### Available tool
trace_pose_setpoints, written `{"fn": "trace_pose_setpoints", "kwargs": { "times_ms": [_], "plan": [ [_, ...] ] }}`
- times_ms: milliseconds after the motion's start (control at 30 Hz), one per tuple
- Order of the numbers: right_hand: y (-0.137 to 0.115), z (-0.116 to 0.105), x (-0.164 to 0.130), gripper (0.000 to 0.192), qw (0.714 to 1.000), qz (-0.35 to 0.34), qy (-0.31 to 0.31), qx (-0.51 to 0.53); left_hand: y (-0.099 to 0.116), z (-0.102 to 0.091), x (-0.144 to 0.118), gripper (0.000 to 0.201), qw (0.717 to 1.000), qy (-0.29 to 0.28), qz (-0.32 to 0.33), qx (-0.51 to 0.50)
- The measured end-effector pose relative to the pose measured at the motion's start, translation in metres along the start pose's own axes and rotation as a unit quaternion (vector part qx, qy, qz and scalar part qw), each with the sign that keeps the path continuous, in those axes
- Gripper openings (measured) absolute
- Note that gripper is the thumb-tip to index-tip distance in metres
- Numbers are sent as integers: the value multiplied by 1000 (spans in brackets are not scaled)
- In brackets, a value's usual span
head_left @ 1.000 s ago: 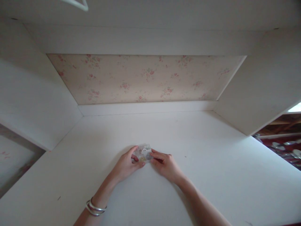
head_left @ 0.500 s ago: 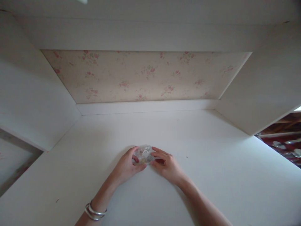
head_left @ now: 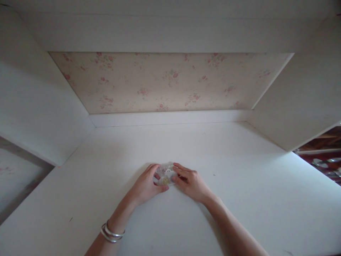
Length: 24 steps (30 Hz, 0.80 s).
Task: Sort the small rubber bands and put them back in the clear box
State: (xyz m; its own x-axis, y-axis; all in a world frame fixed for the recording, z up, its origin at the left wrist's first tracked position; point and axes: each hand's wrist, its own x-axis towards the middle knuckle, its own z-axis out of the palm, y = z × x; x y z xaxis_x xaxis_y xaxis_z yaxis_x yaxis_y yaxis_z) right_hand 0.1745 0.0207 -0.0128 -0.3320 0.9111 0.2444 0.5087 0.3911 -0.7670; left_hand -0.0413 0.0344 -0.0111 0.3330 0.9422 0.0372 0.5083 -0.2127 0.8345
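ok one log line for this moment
left hand: gripping clear packet | right hand: gripping packet | surface: white desk

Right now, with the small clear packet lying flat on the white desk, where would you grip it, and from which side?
Probably by its two short ends, from left and right. The clear packet lies flat and thin on the desk, and the left hand and right hand already pinch those ends.

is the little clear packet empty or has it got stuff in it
Not empty: small pale and yellowish bits show through the clear packet, pinched between left hand and right hand.
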Motion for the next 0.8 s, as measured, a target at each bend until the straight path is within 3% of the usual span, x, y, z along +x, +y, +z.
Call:
{"fn": "trace_pose_setpoints", "kwargs": {
  "times_ms": [367,533,633,800],
  "plan": [
    [-11,-4,4,32,994,-11,-10,-105,-2,1,-1,65,999,1,15,34],
    [-9,0,0,39,996,-25,23,-88,-4,6,-3,77,999,32,22,39],
    [-7,3,-3,47,997,-22,24,-74,-2,6,-3,84,998,22,31,50],
    [-6,7,-2,46,995,-33,5,-94,3,4,-3,73,995,12,42,84]
  ]
}}
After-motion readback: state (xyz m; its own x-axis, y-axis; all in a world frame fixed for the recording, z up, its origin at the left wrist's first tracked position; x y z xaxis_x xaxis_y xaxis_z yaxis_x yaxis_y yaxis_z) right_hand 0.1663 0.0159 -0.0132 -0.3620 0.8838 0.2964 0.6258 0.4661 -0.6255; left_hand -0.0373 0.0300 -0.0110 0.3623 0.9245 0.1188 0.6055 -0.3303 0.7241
